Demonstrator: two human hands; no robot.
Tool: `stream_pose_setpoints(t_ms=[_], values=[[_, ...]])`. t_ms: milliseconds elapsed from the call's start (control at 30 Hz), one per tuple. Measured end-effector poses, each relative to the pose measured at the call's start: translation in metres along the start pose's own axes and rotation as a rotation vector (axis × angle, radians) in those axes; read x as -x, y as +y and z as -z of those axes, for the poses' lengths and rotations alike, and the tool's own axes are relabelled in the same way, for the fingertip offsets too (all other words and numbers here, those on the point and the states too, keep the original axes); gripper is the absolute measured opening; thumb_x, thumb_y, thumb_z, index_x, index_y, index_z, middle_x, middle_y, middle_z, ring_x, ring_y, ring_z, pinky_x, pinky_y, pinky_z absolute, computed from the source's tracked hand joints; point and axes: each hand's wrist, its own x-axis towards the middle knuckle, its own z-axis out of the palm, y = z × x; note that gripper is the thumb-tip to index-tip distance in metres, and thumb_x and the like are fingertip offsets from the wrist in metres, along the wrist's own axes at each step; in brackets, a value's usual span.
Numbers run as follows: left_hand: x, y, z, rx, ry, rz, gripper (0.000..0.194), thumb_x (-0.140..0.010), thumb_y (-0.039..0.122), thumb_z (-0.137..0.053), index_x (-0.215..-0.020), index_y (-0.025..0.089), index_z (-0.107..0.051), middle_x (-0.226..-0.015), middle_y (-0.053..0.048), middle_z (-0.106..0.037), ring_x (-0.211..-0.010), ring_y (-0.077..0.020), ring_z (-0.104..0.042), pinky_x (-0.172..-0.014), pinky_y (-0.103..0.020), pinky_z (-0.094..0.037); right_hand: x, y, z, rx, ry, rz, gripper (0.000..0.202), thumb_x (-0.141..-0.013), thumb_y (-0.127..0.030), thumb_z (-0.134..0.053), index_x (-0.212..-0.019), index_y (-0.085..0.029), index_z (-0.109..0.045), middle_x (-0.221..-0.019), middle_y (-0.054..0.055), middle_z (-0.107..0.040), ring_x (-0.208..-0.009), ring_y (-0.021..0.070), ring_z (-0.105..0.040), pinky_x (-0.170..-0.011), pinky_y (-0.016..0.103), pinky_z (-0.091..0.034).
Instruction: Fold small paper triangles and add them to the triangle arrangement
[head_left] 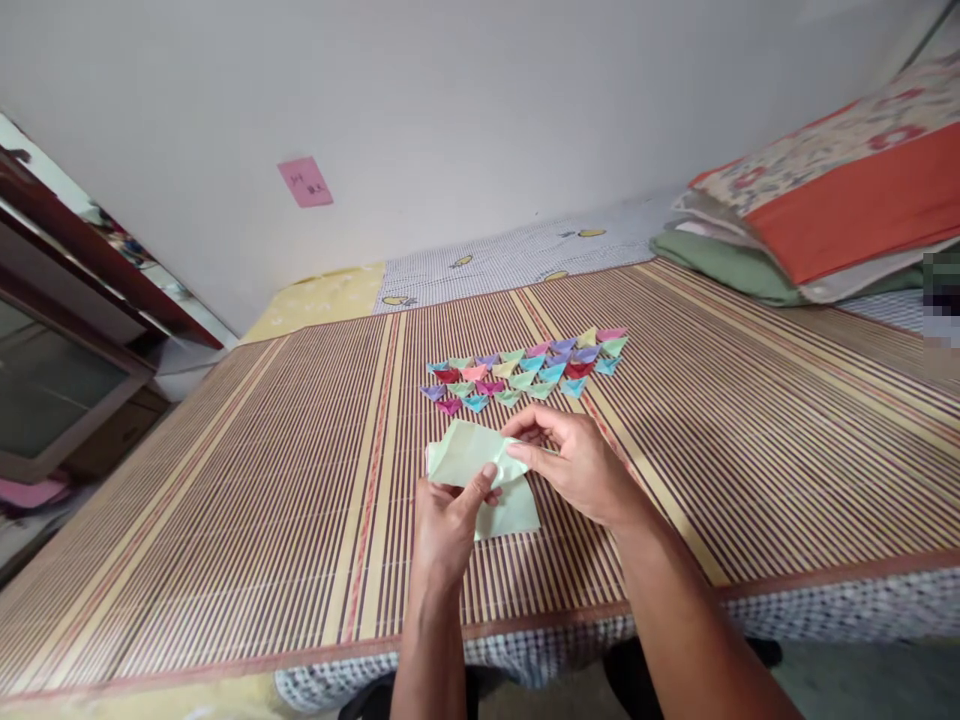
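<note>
A pale green sheet of paper (466,455), partly folded, is held between both hands above the striped mat. My left hand (454,510) grips its lower middle, thumb on top and fingers underneath. At the right corner, my right hand (562,455) pinches the paper between thumb and fingers. Another pale green piece of paper (514,512) shows below the hands; whether it joins the held sheet I cannot tell. Just beyond the hands, several small folded paper pieces (525,368) in pink, blue, purple, yellow, green and red lie in rows.
A striped bamboo mat (262,500) covers the bed. Folded bedding (862,210) is stacked at the far right. A pink note (304,182) sticks to the wall behind. At the left stands a dark cabinet with a glass panel (52,370).
</note>
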Motion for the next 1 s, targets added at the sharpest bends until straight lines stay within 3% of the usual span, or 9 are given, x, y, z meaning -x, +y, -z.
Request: stream_pose_setpoints(t_ms=[300, 433, 733, 933, 1000], values=[[-0.0003, -0.0004, 0.0034, -0.077, -0.086, -0.018, 0.035, -0.078, 0.042, -0.082, -0.061, 0.014, -0.069, -0.061, -0.005, -0.067, -0.059, -0.0181, -0.062, -0.059, -0.028, -0.051, 0.0003, 0.0042, 0.006, 0.014, -0.039, -0.048, 0.004, -0.087, -0.018, -0.071, -0.084, -0.019, -0.068, -0.078, 0.0, -0.07, -0.072, 0.0158, -0.065, -0.067, 0.028, -0.05], [-0.0001, -0.001, 0.0044, -0.078, -0.092, 0.008, 0.032, -0.078, 0.043, -0.082, -0.069, 0.014, -0.072, -0.064, -0.005, -0.068, -0.059, -0.0183, -0.063, -0.059, -0.028, -0.052, 0.0017, 0.0036, 0.0065, 0.032, -0.032, -0.054, 0.007, -0.089, -0.019, -0.068, -0.081, -0.02, -0.067, -0.074, -0.001, -0.068, -0.068, 0.0153, -0.063, -0.063, 0.027, -0.048], [-0.0012, -0.0052, 0.0084, -0.078, -0.103, -0.002, 0.032, -0.079, 0.042, -0.082, -0.066, 0.015, -0.071, -0.063, -0.005, -0.068, -0.059, -0.0183, -0.063, -0.058, -0.028, -0.052, 0.0014, 0.0037, 0.0042, 0.045, -0.02, -0.024, 0.008, -0.089, -0.016, -0.065, -0.082, -0.02, -0.065, -0.075, -0.001, -0.067, -0.069, 0.0149, -0.062, -0.064, 0.027, -0.049], [-0.0015, -0.002, 0.0064, -0.043, -0.079, -0.001, 0.031, -0.076, 0.04, -0.084, -0.064, 0.015, -0.071, -0.065, -0.005, -0.069, -0.059, -0.0172, -0.062, -0.058, -0.027, -0.051, 0.0021, 0.0027, 0.0029, -0.053, -0.042, -0.075, 0.016, -0.089, -0.019, -0.068, -0.105, -0.021, -0.069, -0.089, 0.003, -0.074, -0.082, 0.0186, -0.071, -0.073, 0.031, -0.055], [-0.0009, 0.0006, 0.004, -0.029, -0.071, -0.002, 0.032, -0.074, 0.04, -0.085, -0.06, 0.015, -0.07, -0.063, -0.006, -0.069, -0.058, -0.017, -0.062, -0.058, -0.027, -0.051, 0.0027, 0.0027, 0.0036, -0.049, -0.072, -0.088, 0.011, -0.09, -0.021, -0.068, -0.1, -0.021, -0.07, -0.086, 0.003, -0.074, -0.079, 0.0181, -0.07, -0.07, 0.03, -0.054]])
